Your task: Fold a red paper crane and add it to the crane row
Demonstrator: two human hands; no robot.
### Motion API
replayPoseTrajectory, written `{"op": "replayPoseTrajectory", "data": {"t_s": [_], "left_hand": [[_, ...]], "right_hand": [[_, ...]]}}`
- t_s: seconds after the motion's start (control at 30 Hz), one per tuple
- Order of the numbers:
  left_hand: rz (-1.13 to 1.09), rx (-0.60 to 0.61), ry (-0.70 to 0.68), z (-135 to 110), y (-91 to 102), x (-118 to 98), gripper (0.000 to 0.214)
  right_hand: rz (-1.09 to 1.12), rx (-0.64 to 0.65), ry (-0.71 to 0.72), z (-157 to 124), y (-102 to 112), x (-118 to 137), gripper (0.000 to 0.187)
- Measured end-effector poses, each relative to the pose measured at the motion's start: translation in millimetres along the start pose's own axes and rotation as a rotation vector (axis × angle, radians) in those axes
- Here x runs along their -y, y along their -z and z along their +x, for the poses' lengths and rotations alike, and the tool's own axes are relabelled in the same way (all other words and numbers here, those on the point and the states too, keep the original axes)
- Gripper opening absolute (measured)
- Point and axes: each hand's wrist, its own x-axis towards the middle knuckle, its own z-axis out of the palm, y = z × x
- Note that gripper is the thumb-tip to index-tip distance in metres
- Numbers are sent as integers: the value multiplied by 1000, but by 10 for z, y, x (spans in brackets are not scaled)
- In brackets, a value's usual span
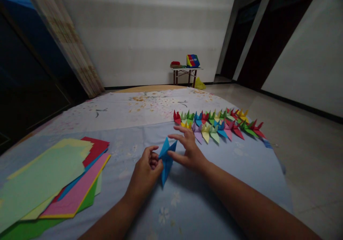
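Note:
A partly folded piece of blue origami paper (167,163) stands between my two hands over the pale blue cloth, with two points up and a long point down. My left hand (148,166) pinches its left edge between thumb and curled fingers. On the other side, my right hand (189,148) has its fingers spread, the thumb tip at the paper's right face and the index finger near the upper right point. Just beyond the right hand stand rows of folded paper cranes (205,132) in many colours.
Loose sheets of coloured paper (50,175) lie stacked on the left of the round table. A floral tablecloth (128,111) covers it. By the far wall stands a small table (186,69) with a colourful box (193,60) on it. A curtain (66,36) hangs at the left.

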Motion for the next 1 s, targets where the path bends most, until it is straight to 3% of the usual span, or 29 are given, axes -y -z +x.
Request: {"op": "replayPoseTrajectory", "data": {"t_s": [0.17, 0.37, 0.6, 1.0], "left_hand": [[121, -7, -50, -46, -10, -27, 42], [219, -35, -120, -53, 4, -12, 40], [249, 58, -136, -57, 33, -68, 13], [335, 70, -174, -66, 28, -95, 12]], "right_hand": [[-276, 58, 230, -7, -90, 88, 8], [-307, 65, 265, -37, -156, 57, 9], [-279, 79, 268, -60, -189, 47, 11], [-313, 90, 289, -40, -155, 84, 11]]}}
